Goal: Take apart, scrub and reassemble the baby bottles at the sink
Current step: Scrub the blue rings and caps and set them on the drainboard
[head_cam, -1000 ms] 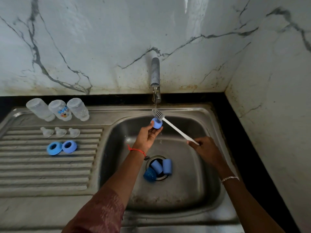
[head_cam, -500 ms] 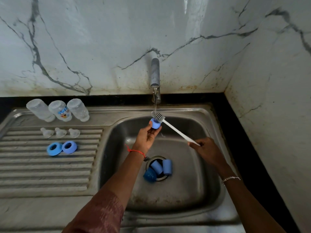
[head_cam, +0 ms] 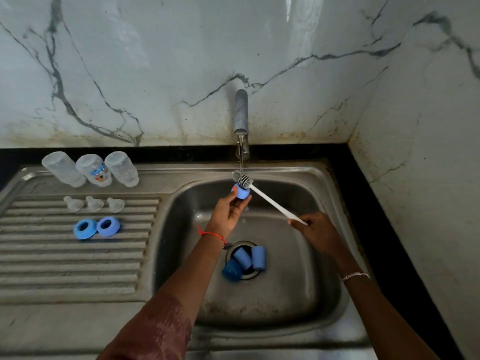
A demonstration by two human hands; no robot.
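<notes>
My left hand [head_cam: 230,209] holds a small blue bottle ring [head_cam: 242,192] up under the running tap [head_cam: 241,118]. My right hand [head_cam: 318,231] grips the white handle of a bottle brush [head_cam: 272,203], whose grey bristle head sits in the ring beneath the water stream. Three blue caps [head_cam: 245,261] lie over the drain in the sink basin [head_cam: 298,289]. On the drainboard [head_cam: 70,261] to the left stand three clear bottles [head_cam: 91,169] upside down, with three clear teats [head_cam: 94,203] in a row and two blue rings [head_cam: 96,227] in front of them.
A marble wall rises behind the sink and along the right side. A black counter strip [head_cam: 389,229] runs between the sink and the right wall. Water falls in a thin stream from the tap.
The left hand has raised the blue ring slightly toward the tap, and the brush head has shifted a little in the ring. Everything on the drainboard stays put.
</notes>
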